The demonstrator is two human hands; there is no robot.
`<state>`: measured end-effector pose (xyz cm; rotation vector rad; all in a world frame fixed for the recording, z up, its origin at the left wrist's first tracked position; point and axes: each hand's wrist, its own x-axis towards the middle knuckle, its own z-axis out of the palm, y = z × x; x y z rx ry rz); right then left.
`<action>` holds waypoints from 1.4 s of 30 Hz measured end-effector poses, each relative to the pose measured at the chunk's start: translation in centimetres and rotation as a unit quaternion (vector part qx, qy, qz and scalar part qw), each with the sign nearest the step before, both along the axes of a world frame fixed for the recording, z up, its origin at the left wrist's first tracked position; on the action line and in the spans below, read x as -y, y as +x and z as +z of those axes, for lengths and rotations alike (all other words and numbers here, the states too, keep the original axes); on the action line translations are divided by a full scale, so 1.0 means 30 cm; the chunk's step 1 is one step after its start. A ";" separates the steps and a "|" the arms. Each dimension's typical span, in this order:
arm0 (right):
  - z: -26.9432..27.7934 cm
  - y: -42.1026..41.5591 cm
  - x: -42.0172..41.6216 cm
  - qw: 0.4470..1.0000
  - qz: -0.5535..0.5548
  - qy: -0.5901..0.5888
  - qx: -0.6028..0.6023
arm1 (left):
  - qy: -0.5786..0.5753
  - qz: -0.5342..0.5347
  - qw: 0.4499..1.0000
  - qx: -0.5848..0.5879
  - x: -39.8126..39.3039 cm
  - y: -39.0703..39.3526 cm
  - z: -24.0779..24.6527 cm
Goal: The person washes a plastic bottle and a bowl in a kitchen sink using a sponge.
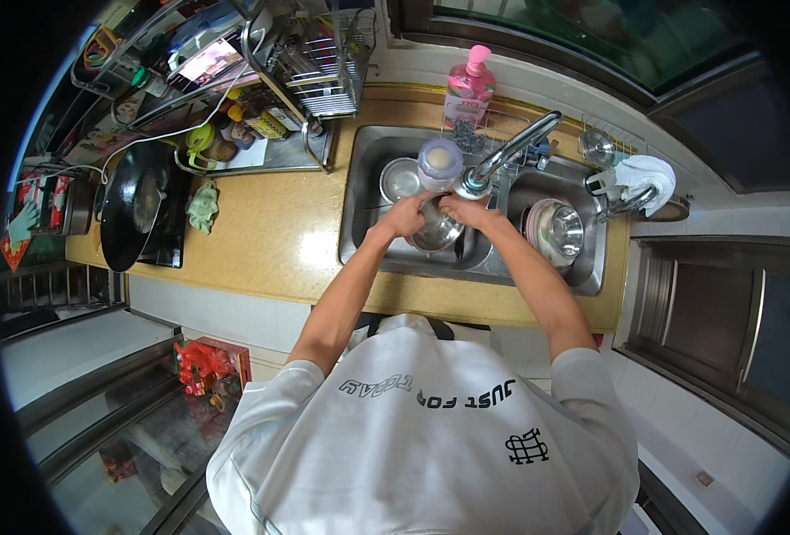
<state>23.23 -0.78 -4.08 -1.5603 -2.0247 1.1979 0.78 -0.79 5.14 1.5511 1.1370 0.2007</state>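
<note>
My left hand (404,217) grips the left rim of a shiny metal bowl (439,235) in the left basin of a stainless steel sink (353,200). At the bowl's far right rim is my right hand (467,210), its fingers bent inward over the edge. Whether they pinch the rim or a small thing inside cannot be told. Directly beyond both hands, the white end of the chrome faucet (515,148) hangs over the basin. A smaller metal bowl (401,179) and a clear round container (440,160) with a pale thing inside sit just behind my hands.
Stacked bowls (555,234) stand in the right basin. Behind the sink are a pink pump bottle (470,87) and a steel wool scrubber (467,136). A white cloth (646,182) hangs at right. Leftward are a green rag (203,207), a wok (134,207) and a metal rack (314,150).
</note>
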 end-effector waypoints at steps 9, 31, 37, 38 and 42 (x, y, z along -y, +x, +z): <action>-0.106 -0.226 0.216 0.832 -0.477 -0.046 -0.280 | 0.167 0.147 0.957 0.189 0.056 0.093 -0.201; -0.020 -0.149 0.180 0.954 -0.275 0.028 -0.117 | 0.116 0.058 0.983 0.131 0.000 -0.043 -0.142; 0.001 -0.399 0.245 0.630 -0.502 -0.301 -0.510 | 0.097 0.232 0.953 0.171 0.107 0.037 -0.217; -0.033 -0.379 0.245 0.700 -0.466 -0.279 -0.464 | 0.106 0.229 0.952 0.173 0.105 0.035 -0.191; -0.059 -0.154 0.159 0.964 -0.218 -0.078 -0.130 | 0.083 0.162 0.966 0.183 0.065 -0.037 -0.125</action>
